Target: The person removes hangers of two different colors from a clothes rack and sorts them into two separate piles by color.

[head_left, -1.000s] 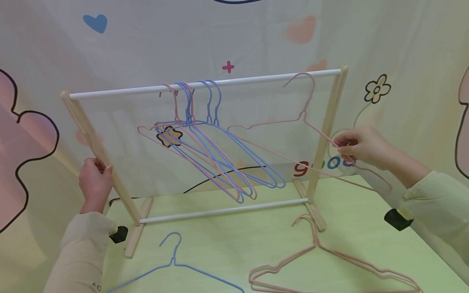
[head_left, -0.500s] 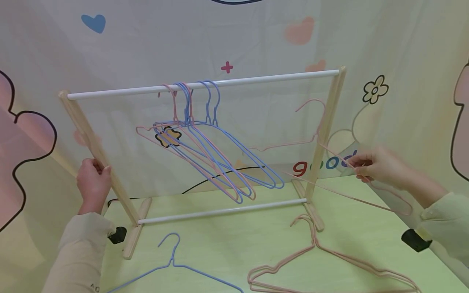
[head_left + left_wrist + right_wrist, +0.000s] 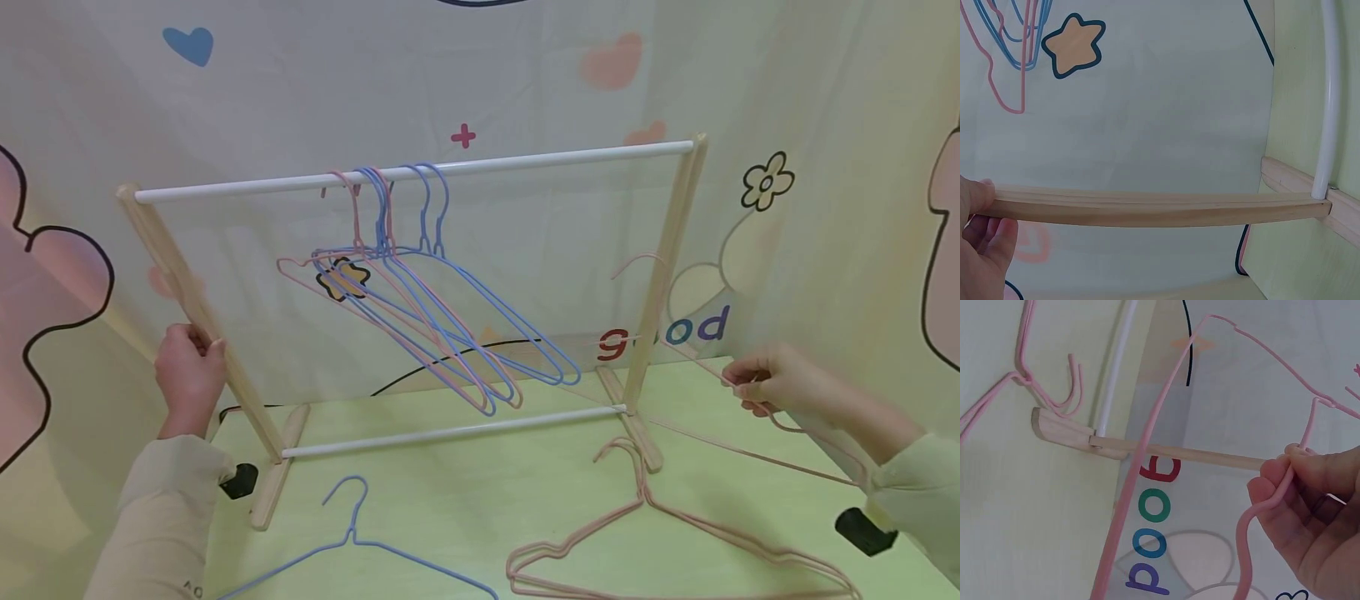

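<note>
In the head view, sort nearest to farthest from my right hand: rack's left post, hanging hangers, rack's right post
1. Right post, just left of the right hand.
2. Hanging hangers, farther left on the top rail.
3. Left post, far left.

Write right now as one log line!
left hand: grips wooden post | right hand: holds pink hanger, below top rail | blue hanger: lies on table

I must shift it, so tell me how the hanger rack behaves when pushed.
The rack is probably light: slim wooden posts, thin rods. It may tip, its feet being short for its height. Its hung hangers would likely swing, held only by hooks.
</note>
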A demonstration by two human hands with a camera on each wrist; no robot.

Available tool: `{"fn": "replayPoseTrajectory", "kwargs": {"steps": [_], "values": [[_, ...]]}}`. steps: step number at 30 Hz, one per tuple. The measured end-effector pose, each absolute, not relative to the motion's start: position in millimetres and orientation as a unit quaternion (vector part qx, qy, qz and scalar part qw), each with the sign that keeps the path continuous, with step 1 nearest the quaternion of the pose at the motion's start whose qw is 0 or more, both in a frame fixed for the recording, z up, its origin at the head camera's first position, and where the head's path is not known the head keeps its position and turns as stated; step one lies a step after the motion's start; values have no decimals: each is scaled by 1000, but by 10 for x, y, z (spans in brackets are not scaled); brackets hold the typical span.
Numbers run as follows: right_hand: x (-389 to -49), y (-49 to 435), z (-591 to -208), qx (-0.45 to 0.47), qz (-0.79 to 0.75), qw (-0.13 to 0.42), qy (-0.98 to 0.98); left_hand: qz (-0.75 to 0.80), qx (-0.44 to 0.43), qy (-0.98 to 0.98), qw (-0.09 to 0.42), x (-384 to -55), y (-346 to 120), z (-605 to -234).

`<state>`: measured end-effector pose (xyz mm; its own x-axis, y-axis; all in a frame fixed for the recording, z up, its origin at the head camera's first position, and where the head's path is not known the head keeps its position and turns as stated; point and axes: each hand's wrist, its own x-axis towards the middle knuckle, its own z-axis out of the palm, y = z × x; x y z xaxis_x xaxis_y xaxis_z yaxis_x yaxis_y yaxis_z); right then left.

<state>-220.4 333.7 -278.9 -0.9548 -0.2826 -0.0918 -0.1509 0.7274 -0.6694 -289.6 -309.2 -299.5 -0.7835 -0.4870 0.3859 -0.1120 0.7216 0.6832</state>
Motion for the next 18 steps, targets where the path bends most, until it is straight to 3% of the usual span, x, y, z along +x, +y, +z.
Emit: {"fn": "replayPoseTrajectory", "kwargs": {"steps": [10,18], "values": [[-2059,3299,-3059,-132,-340,110,925,-340,175,-884,268,-2907,-3108,-3008],[-1966,3295,-3273,-145,-405,164,888,-339,176,-885,267,-2893,-3089,-2993]]}}
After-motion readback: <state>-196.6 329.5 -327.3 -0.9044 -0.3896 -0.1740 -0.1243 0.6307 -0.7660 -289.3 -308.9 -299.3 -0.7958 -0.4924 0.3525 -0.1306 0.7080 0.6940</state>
